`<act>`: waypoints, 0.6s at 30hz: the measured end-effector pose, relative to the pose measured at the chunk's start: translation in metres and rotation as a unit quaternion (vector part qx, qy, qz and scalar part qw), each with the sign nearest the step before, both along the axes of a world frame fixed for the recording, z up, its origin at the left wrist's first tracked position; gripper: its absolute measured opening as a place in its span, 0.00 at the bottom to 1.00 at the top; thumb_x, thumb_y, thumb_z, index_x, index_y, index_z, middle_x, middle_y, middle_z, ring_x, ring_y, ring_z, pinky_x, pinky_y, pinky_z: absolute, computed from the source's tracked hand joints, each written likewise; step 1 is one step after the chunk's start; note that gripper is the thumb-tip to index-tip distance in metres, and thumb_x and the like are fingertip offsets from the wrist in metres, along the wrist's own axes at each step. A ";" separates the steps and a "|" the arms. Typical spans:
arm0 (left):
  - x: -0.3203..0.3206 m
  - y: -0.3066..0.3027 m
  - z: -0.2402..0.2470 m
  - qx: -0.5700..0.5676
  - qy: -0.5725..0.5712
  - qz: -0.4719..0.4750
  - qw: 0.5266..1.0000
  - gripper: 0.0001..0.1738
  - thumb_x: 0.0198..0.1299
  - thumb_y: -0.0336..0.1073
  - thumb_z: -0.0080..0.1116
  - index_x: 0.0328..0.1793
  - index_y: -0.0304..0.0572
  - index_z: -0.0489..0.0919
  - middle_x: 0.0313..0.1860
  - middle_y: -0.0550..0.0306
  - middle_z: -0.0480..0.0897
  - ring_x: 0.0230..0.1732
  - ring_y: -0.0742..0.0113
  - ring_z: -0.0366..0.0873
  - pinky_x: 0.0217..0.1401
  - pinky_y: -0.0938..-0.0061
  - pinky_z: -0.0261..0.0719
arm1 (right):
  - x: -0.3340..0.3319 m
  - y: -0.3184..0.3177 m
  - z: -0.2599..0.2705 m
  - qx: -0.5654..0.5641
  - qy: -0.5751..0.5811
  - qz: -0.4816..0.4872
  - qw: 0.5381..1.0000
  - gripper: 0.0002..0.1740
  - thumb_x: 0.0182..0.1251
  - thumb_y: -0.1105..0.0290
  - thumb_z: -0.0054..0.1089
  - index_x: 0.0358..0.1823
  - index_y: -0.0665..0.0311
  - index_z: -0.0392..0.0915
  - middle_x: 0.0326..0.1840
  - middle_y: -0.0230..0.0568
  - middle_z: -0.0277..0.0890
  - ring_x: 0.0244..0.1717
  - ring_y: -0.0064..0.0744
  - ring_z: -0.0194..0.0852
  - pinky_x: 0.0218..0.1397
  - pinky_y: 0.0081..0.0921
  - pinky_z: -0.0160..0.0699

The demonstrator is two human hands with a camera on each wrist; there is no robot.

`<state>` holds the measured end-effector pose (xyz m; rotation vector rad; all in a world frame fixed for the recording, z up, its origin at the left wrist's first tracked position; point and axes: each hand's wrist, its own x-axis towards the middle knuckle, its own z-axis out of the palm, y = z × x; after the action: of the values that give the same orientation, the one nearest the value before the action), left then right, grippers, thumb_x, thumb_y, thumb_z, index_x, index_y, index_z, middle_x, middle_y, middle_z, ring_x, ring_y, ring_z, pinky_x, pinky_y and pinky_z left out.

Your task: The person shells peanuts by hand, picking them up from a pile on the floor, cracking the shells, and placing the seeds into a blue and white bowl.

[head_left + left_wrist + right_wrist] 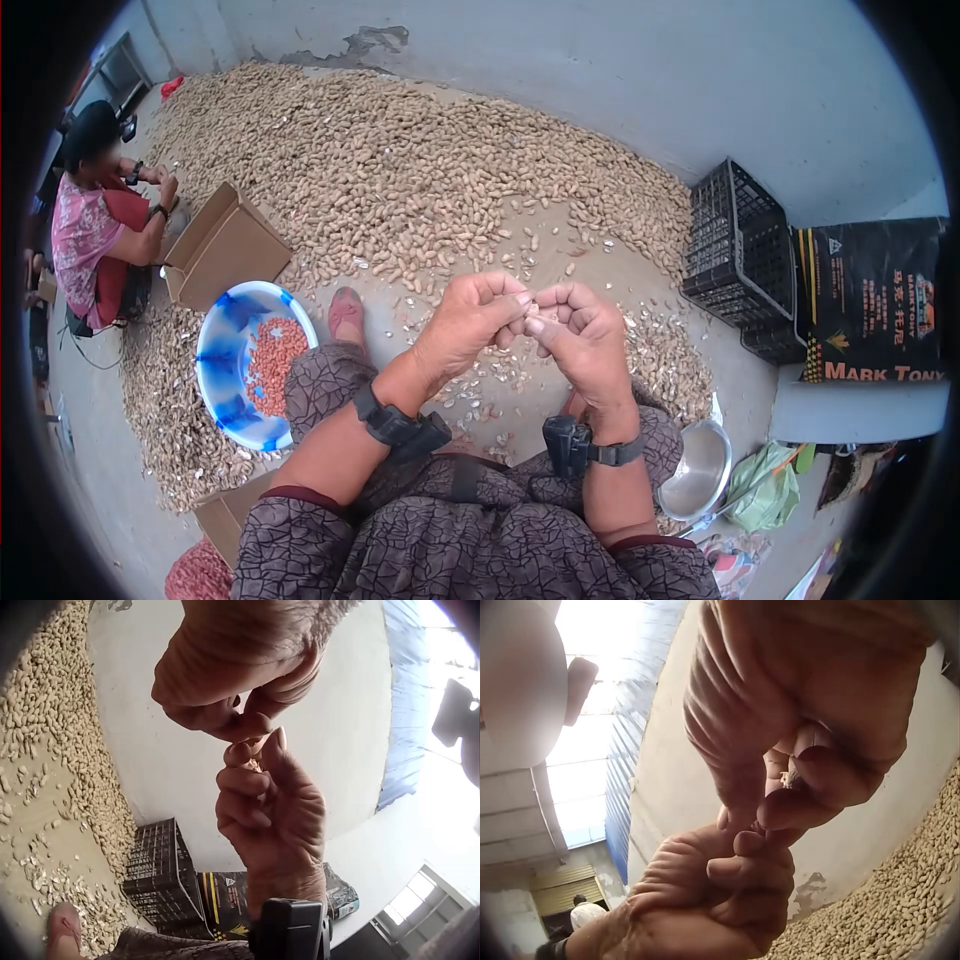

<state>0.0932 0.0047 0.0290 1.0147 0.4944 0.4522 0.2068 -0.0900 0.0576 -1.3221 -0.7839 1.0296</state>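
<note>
Both hands meet fingertip to fingertip above the lap. Between them is a small pale peanut (531, 309), mostly covered by the fingers. My left hand (468, 325) pinches it from one side with thumb and forefinger. From the other side my right hand (585, 345) holds it, thumb pressed against the curled forefinger. In the left wrist view a bit of the light shell (256, 763) shows between the fingertips. The right wrist view has a pale shell fragment (785, 780) among the right hand's curled fingers.
A large heap of unshelled peanuts (400, 170) spreads along the wall. At left are a blue-and-white basin (222, 360) with shelled kernels, a cardboard box (228, 250) and a seated person (100, 220). Black crates (735, 250) and a metal bowl (697, 470) stand at right.
</note>
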 end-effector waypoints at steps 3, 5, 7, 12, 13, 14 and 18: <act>-0.002 0.001 -0.002 0.029 0.017 -0.009 0.999 0.09 0.58 0.36 0.52 0.35 0.37 0.74 0.24 0.63 0.75 0.21 0.83 0.68 0.20 0.91 0.64 | -0.002 0.001 -0.015 0.047 -0.206 -0.032 0.977 0.05 0.51 0.80 0.57 0.30 0.68 0.71 0.23 0.32 0.73 0.25 0.18 0.70 0.27 0.15 0.68; -0.001 0.002 0.002 0.007 0.013 -0.038 0.999 0.10 0.58 0.38 0.53 0.33 0.38 0.73 0.23 0.64 0.74 0.20 0.84 0.66 0.18 0.91 0.59 | -0.004 -0.001 -0.009 0.030 -0.210 -0.030 0.977 0.07 0.48 0.80 0.59 0.28 0.67 0.70 0.22 0.32 0.72 0.25 0.19 0.69 0.29 0.17 0.69; 0.000 0.003 0.007 0.009 0.034 -0.037 0.999 0.10 0.58 0.39 0.52 0.32 0.39 0.72 0.23 0.65 0.73 0.19 0.84 0.64 0.17 0.91 0.56 | -0.003 -0.001 -0.011 0.021 -0.172 -0.033 0.984 0.07 0.48 0.80 0.59 0.27 0.66 0.70 0.22 0.33 0.72 0.26 0.18 0.68 0.29 0.17 0.68; -0.002 0.003 0.005 -0.030 -0.044 -0.080 0.995 0.10 0.60 0.38 0.50 0.33 0.38 0.71 0.25 0.63 0.74 0.21 0.84 0.65 0.18 0.91 0.58 | -0.004 -0.005 -0.005 0.059 -0.192 -0.039 0.979 0.04 0.50 0.81 0.58 0.26 0.67 0.72 0.21 0.30 0.71 0.24 0.14 0.66 0.25 0.14 0.65; -0.001 0.002 0.004 -0.021 -0.067 -0.074 0.995 0.10 0.60 0.38 0.50 0.33 0.38 0.71 0.26 0.60 0.75 0.22 0.83 0.66 0.19 0.91 0.60 | -0.004 -0.005 -0.003 0.057 -0.191 -0.037 0.979 0.04 0.50 0.81 0.58 0.26 0.67 0.72 0.21 0.30 0.71 0.24 0.14 0.66 0.25 0.14 0.65; -0.002 0.001 0.004 -0.024 -0.065 -0.073 0.995 0.10 0.60 0.38 0.50 0.33 0.38 0.71 0.26 0.60 0.75 0.22 0.83 0.66 0.19 0.91 0.60 | -0.004 -0.006 -0.001 0.053 -0.175 -0.037 0.982 0.04 0.51 0.81 0.58 0.27 0.67 0.73 0.21 0.30 0.71 0.23 0.13 0.65 0.24 0.13 0.64; 0.001 -0.003 0.002 -0.020 -0.079 -0.067 0.994 0.09 0.60 0.37 0.49 0.34 0.39 0.70 0.26 0.60 0.75 0.21 0.84 0.63 0.18 0.90 0.57 | -0.004 -0.008 -0.003 0.069 -0.146 -0.045 0.986 0.03 0.52 0.80 0.58 0.27 0.67 0.73 0.21 0.29 0.71 0.20 0.11 0.63 0.21 0.10 0.61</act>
<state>0.0939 0.0018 0.0310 0.9573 0.2904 0.3983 0.2029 -0.0975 0.0541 -1.3913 -0.9868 0.7042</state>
